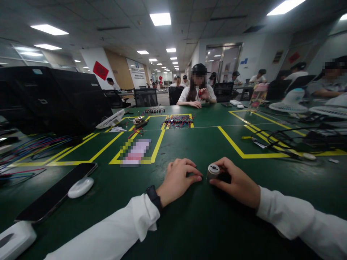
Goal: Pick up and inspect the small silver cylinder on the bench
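Note:
My right hand (238, 182) is wrapped round a small grey metal cylinder (213, 170) that stands on the green table (200, 220), its round end facing up. My left hand (177, 178) rests on the table just left of the cylinder, fingers curled and pressed down, fingertips close to the cylinder; nothing shows in it. Both arms wear white sleeves, and a dark watch (154, 195) sits on my left wrist.
A black phone (54, 196) and a white earbud case (80, 187) lie at left. Yellow tape boxes (159, 139) mark the table. Coloured wires (179, 121) lie beyond, black cables (282, 139) at right. A person sits across the table.

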The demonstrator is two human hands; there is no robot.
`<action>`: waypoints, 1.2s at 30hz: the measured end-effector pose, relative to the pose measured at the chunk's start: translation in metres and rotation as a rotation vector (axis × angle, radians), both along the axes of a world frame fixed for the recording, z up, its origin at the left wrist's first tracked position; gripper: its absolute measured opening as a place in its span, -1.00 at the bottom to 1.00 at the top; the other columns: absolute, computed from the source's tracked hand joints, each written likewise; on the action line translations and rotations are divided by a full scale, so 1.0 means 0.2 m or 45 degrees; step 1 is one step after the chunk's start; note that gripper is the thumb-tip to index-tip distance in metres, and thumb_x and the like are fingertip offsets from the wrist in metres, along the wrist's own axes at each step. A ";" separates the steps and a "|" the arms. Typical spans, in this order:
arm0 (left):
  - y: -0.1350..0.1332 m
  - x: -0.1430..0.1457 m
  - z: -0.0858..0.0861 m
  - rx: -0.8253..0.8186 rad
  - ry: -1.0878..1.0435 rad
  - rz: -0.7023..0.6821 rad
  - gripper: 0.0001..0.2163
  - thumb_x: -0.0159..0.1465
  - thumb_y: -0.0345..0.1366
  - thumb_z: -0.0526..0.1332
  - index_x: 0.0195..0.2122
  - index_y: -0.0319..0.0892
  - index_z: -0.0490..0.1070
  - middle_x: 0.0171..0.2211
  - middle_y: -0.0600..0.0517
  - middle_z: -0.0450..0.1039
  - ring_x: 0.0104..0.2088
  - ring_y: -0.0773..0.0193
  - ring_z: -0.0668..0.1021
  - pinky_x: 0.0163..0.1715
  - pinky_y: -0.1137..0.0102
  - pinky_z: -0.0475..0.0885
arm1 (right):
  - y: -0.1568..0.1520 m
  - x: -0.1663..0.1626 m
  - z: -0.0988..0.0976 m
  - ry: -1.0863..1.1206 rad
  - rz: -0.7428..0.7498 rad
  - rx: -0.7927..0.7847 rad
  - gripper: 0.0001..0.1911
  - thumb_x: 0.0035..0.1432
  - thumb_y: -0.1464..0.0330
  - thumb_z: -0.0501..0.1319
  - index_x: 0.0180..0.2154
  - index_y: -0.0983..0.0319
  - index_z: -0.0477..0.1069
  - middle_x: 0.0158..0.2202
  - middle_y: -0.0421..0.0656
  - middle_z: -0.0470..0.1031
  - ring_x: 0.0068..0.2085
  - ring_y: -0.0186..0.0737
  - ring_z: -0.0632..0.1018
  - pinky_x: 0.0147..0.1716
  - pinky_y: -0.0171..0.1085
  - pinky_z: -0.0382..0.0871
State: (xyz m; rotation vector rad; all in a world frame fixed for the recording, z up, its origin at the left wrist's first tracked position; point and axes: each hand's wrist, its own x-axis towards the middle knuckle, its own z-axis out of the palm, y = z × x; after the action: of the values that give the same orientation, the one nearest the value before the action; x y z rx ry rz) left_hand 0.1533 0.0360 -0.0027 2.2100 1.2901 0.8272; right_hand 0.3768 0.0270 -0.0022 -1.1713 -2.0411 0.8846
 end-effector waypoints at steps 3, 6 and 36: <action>0.00 -0.02 0.02 -0.040 -0.080 -0.024 -0.72 0.18 -0.19 0.29 -0.06 0.11 0.53 -0.04 0.02 0.50 -0.01 0.05 0.46 0.02 0.09 0.26 | 0.00 0.01 -0.01 0.145 -0.062 0.015 -0.56 0.06 0.21 0.28 -0.08 0.23 0.23 -0.11 -0.09 0.42 -0.11 -0.27 0.49 -0.06 -0.20 0.43; 0.00 -0.09 0.03 -0.167 -0.423 0.055 -0.63 0.28 -0.15 0.17 0.12 0.00 0.38 0.09 -0.06 0.41 0.00 0.12 0.48 0.03 0.19 0.32 | 0.02 0.10 -0.02 0.324 -0.295 0.114 -0.47 0.04 0.13 0.28 -0.05 0.23 0.18 -0.11 -0.04 0.43 -0.13 -0.24 0.51 -0.11 -0.20 0.46; -0.26 -0.69 0.07 -0.381 -0.361 0.364 -0.68 0.32 -0.08 0.05 -0.28 -0.13 0.53 -0.31 0.00 0.56 -0.23 0.11 0.55 -0.15 0.26 0.41 | 0.08 -0.18 -0.01 -0.389 0.187 0.394 -0.77 0.19 0.30 0.14 -0.18 0.23 0.50 -0.18 -0.07 0.44 -0.15 -0.25 0.44 -0.10 -0.17 0.38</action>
State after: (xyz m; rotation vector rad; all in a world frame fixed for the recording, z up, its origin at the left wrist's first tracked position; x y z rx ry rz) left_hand 0.0156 -0.0151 0.0106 1.6363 1.4936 0.9421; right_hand 0.3413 0.0436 -0.0045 -1.0435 -2.4305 0.4489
